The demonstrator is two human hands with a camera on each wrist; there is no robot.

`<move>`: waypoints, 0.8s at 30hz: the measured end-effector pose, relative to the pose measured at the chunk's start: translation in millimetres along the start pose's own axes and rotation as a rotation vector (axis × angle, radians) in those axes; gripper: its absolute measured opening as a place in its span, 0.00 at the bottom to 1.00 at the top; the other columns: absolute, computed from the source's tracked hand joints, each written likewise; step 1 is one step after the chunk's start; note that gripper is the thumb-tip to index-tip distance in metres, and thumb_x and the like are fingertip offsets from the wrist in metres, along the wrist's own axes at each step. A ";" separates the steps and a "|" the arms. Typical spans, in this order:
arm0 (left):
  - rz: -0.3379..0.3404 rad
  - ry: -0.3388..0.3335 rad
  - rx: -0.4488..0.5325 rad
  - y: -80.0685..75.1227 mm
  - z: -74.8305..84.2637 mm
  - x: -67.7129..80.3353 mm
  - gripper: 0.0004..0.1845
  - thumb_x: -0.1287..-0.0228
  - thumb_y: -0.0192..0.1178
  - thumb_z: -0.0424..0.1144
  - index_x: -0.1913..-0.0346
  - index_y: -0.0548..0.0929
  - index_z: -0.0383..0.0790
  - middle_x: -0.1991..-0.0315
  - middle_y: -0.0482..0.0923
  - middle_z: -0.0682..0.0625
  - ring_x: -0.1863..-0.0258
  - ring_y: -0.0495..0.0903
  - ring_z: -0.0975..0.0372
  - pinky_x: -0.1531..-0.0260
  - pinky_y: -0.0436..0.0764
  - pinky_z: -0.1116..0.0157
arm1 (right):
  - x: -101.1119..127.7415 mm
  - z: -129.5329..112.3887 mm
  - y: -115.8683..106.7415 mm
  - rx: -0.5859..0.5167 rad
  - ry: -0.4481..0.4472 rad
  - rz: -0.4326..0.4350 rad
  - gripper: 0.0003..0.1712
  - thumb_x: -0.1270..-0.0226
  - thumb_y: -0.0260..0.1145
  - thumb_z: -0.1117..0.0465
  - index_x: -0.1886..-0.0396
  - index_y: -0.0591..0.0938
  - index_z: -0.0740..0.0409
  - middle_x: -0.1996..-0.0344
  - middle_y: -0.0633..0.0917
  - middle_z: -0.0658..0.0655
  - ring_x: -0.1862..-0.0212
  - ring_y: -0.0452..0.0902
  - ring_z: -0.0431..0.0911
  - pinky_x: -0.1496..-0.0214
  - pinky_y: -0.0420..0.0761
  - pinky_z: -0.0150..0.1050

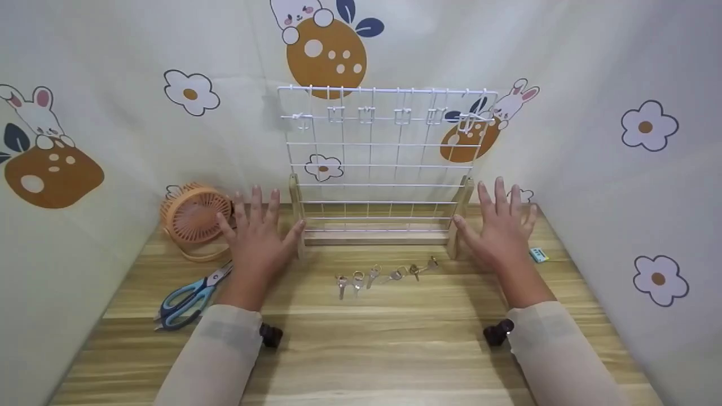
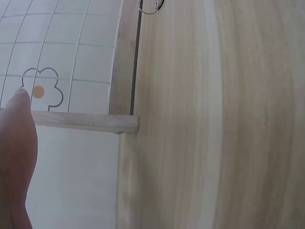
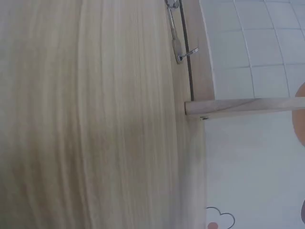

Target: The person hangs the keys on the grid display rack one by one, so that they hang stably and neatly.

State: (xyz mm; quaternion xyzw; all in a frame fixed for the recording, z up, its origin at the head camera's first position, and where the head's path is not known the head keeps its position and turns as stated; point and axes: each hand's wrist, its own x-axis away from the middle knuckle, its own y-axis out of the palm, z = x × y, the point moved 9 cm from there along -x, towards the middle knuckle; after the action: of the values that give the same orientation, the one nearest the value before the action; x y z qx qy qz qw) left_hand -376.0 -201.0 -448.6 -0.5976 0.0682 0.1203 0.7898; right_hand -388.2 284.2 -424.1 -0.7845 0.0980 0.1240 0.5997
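A white wire grid rack [image 1: 383,144] with a wooden base stands upright at the back of the table, small white hooks [image 1: 403,115] hung along its upper part. My left hand [image 1: 256,248] is spread beside the rack's left wooden post [image 1: 295,208], the thumb close to it. On the other side, my right hand [image 1: 502,239] has its fingers spread and its thumb near the right post [image 1: 461,211]. Whether either thumb touches wood, I cannot tell. Several keys with rings [image 1: 372,276] lie in a loose row before the base. The right wrist view shows a key [image 3: 176,47] near the rack's foot.
An orange fan [image 1: 197,214] stands at the back left, partly behind my left hand. Blue-handled scissors [image 1: 186,301] lie left of my left forearm. A small teal-and-yellow item [image 1: 538,255] lies right of my right hand. Patterned curtains [image 1: 192,146] surround the wooden table [image 1: 383,349].
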 end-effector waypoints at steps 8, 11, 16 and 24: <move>-0.033 -0.041 0.166 10.8 -2.6 5.4 0.49 0.24 0.37 0.78 0.12 0.34 0.62 0.11 0.23 0.50 0.12 0.23 0.41 0.19 0.26 0.27 | 18.6 -25.9 -19.1 -0.128 -0.037 0.104 0.51 0.22 0.51 0.25 0.10 0.48 0.38 0.10 0.43 0.54 0.10 0.33 0.62 0.18 0.44 0.80; -0.048 -0.057 0.267 16.5 -1.4 7.1 0.49 0.23 0.40 0.76 0.11 0.35 0.60 0.10 0.27 0.49 0.12 0.28 0.40 0.17 0.35 0.27 | 25.4 -38.5 -25.6 -0.226 -0.065 0.158 0.48 0.22 0.58 0.30 0.12 0.56 0.43 0.13 0.56 0.58 0.13 0.48 0.63 0.20 0.56 0.79; -0.111 -0.109 0.526 29.7 2.9 9.7 0.47 0.20 0.45 0.70 0.12 0.33 0.64 0.10 0.30 0.50 0.11 0.36 0.39 0.18 0.45 0.26 | 29.9 -52.9 -19.4 -0.413 -0.058 0.150 0.44 0.23 0.62 0.32 0.17 0.66 0.49 0.28 0.74 0.61 0.29 0.71 0.60 0.29 0.77 0.65; -0.209 -0.175 0.902 56.4 7.2 10.7 0.45 0.17 0.47 0.65 0.11 0.36 0.61 0.10 0.39 0.42 0.12 0.43 0.40 0.14 0.46 0.35 | 30.4 -57.4 20.2 -0.601 0.053 -0.031 0.41 0.23 0.65 0.34 0.22 0.73 0.54 0.39 0.82 0.59 0.40 0.81 0.54 0.38 0.84 0.55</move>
State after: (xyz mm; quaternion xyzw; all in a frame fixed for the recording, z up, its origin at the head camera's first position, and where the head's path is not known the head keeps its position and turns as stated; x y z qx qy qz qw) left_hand -381.2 -178.4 -501.6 -0.1863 -0.0136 0.0484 0.9812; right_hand -361.0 223.4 -437.7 -0.9312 0.0605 0.1176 0.3396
